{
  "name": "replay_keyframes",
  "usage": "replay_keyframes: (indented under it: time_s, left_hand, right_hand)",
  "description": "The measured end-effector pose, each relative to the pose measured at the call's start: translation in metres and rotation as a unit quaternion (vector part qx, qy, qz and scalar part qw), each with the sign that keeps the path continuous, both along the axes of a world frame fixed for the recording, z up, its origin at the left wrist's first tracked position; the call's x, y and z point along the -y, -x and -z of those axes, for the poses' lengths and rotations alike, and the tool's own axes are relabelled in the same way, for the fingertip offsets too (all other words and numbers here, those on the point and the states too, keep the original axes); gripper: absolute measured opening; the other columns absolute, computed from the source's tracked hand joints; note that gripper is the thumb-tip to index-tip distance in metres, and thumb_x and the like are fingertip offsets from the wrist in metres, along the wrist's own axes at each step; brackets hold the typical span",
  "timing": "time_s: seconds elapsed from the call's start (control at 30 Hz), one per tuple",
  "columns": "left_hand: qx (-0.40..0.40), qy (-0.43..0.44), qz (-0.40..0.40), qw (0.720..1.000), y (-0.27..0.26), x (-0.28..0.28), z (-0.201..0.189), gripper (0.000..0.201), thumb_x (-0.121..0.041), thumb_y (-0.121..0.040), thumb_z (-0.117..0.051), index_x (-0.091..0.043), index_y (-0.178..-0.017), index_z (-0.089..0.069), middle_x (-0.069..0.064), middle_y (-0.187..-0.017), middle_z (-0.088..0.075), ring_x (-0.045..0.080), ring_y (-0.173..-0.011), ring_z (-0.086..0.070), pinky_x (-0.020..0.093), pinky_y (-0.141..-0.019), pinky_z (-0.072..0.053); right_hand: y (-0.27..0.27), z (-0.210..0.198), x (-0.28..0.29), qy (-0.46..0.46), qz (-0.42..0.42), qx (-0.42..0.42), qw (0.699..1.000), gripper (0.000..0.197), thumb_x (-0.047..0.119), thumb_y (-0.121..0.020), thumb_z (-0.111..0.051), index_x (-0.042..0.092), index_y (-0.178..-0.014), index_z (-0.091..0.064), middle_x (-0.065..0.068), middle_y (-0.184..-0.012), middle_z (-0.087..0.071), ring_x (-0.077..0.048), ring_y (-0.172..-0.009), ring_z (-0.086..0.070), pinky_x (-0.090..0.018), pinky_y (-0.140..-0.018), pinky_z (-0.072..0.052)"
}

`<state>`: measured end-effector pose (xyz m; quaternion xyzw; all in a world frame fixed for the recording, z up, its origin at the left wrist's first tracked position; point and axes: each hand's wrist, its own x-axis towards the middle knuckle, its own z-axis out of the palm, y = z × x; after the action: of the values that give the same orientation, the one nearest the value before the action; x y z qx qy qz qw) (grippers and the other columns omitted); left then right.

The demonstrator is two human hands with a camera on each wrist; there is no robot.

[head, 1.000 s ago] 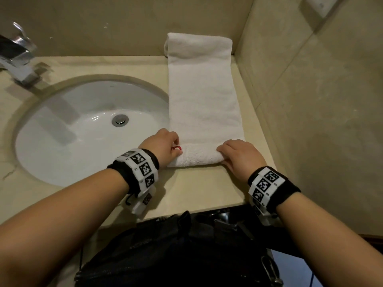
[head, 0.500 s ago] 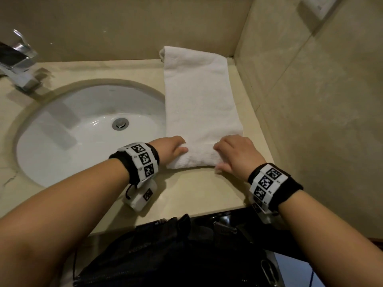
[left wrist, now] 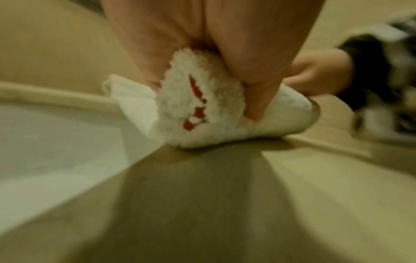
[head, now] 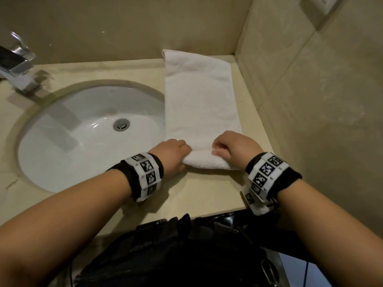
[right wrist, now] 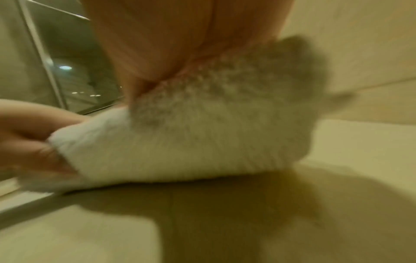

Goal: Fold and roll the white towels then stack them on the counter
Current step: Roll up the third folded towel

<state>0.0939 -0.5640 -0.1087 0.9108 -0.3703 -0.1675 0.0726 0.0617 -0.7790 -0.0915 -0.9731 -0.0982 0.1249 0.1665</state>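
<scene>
1. Your left hand (head: pixel 173 153) and right hand (head: pixel 234 149), fingers curled pinching the roll, have turned the towel (head: pixel 202 104) further.
2. It lies right of the sink (head: pixel 62 129); most remains flat, so keep rolling.

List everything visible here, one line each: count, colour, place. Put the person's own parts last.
towel: one, white, on the counter right of the sink, near end rolled up
counter: one, beige
sink: one, white, set in the counter at left
drain: one, silver, in the sink
faucet: one, chrome, far left
bag: one, black, below the counter edge
wrist bands: two, black-and-white
left hand: grips roll's left end
right hand: grips roll's right end
</scene>
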Motion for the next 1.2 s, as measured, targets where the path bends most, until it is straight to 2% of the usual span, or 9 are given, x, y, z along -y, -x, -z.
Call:
replay_keyframes:
  time_s: [0.13, 0.3, 0.4, 0.63, 0.73, 0.87, 1.0, 1.13, 1.2]
  left_hand:
    - [-0.073, -0.006, -0.023, 0.997, -0.012, -0.002, -0.006, 0.052, -0.052, -0.082, -0.056, -0.013, -0.117, -0.058, 0.008, -0.120, -0.049, 0.024, -0.106, -0.049, 0.035, -0.094, -0.041]
    - [0.116, -0.052, 0.002, 0.992, -0.002, 0.003, -0.009, 0.057, -0.059, -0.087, -0.037, -0.017, -0.124, -0.045, 0.007, -0.117, -0.058, 0.028, -0.102, -0.054, 0.038, -0.085, -0.040]
    - [0.130, -0.063, 0.032, 0.989, 0.005, -0.001, -0.005, 0.066, -0.065, -0.084, -0.035, -0.017, -0.129, -0.036, 0.007, -0.118, -0.055, 0.027, -0.102, -0.053, 0.037, -0.086, -0.040]
    - [-0.039, -0.121, 0.000, 0.992, -0.027, 0.010, -0.003, 0.064, -0.062, -0.085, -0.039, -0.019, -0.132, -0.039, 0.007, -0.130, -0.051, 0.028, -0.116, -0.049, 0.040, -0.096, -0.042]
    - [0.038, -0.095, 0.024, 0.994, -0.019, 0.005, -0.003, 0.070, -0.065, -0.084, -0.038, -0.019, -0.135, -0.035, 0.006, -0.135, -0.045, 0.026, -0.120, -0.043, 0.038, -0.099, -0.035]
    - [0.122, -0.045, 0.031, 0.991, -0.002, 0.001, -0.003, 0.074, -0.063, -0.078, -0.050, -0.018, -0.134, -0.034, 0.005, -0.130, -0.044, 0.025, -0.116, -0.043, 0.036, -0.096, -0.033]
    - [0.029, -0.055, 0.014, 0.998, -0.017, 0.007, -0.012, 0.057, -0.057, -0.085, -0.046, -0.018, -0.128, -0.044, 0.005, -0.126, -0.053, 0.025, -0.112, -0.050, 0.036, -0.093, -0.040]
    - [-0.101, -0.050, -0.001, 0.994, -0.033, 0.011, -0.019, 0.048, -0.055, -0.084, -0.050, -0.020, -0.116, -0.051, 0.003, -0.116, -0.060, 0.023, -0.102, -0.056, 0.035, -0.086, -0.044]
    - [-0.127, -0.047, -0.017, 0.991, -0.037, 0.012, -0.022, 0.049, -0.057, -0.083, -0.050, -0.020, -0.116, -0.050, 0.003, -0.112, -0.061, 0.023, -0.100, -0.056, 0.035, -0.085, -0.044]
  right_hand:
    - [0.017, 0.000, 0.001, 0.080, -0.103, 0.049, 0.990, 0.039, 0.044, -0.083, -0.057, 0.016, -0.110, -0.057, -0.005, -0.107, -0.059, -0.025, -0.097, -0.052, -0.035, -0.079, -0.038]
    - [-0.001, 0.002, -0.003, 0.022, -0.004, -0.095, 0.995, 0.033, 0.040, -0.092, -0.044, 0.019, -0.115, -0.056, -0.007, -0.115, -0.063, -0.026, -0.103, -0.055, -0.030, -0.079, -0.037]
    - [-0.009, 0.004, -0.005, 0.020, 0.007, -0.141, 0.990, 0.035, 0.044, -0.094, -0.037, 0.018, -0.109, -0.055, -0.008, -0.110, -0.063, -0.022, -0.090, -0.053, -0.030, -0.074, -0.035]
    - [0.017, 0.005, -0.011, 0.119, -0.084, 0.079, 0.986, 0.058, 0.050, -0.069, -0.068, 0.011, -0.110, -0.057, -0.013, -0.106, -0.057, -0.030, -0.097, -0.053, -0.039, -0.082, -0.039]
    - [0.017, 0.009, -0.012, 0.081, -0.060, 0.055, 0.993, 0.048, 0.034, -0.078, -0.067, 0.007, -0.117, -0.055, -0.014, -0.115, -0.056, -0.032, -0.103, -0.052, -0.037, -0.085, -0.038]
    - [-0.007, -0.001, -0.007, 0.028, -0.023, -0.045, 0.998, 0.037, 0.037, -0.086, -0.055, 0.016, -0.117, -0.055, -0.007, -0.117, -0.059, -0.025, -0.106, -0.053, -0.030, -0.081, -0.036]
    - [-0.016, -0.010, 0.000, -0.007, 0.008, -0.164, 0.986, 0.037, 0.046, -0.088, -0.050, 0.019, -0.113, -0.057, -0.004, -0.110, -0.063, -0.023, -0.102, -0.056, -0.028, -0.078, -0.037]
    - [0.004, -0.005, 0.001, 0.129, -0.074, 0.040, 0.988, 0.047, 0.052, -0.085, -0.049, 0.019, -0.117, -0.053, -0.005, -0.113, -0.058, -0.026, -0.102, -0.054, -0.035, -0.080, -0.038]
    - [0.013, 0.001, 0.000, 0.131, -0.074, 0.056, 0.987, 0.054, 0.051, -0.083, -0.052, 0.017, -0.124, -0.049, -0.006, -0.117, -0.056, -0.027, -0.103, -0.052, -0.036, -0.084, -0.037]
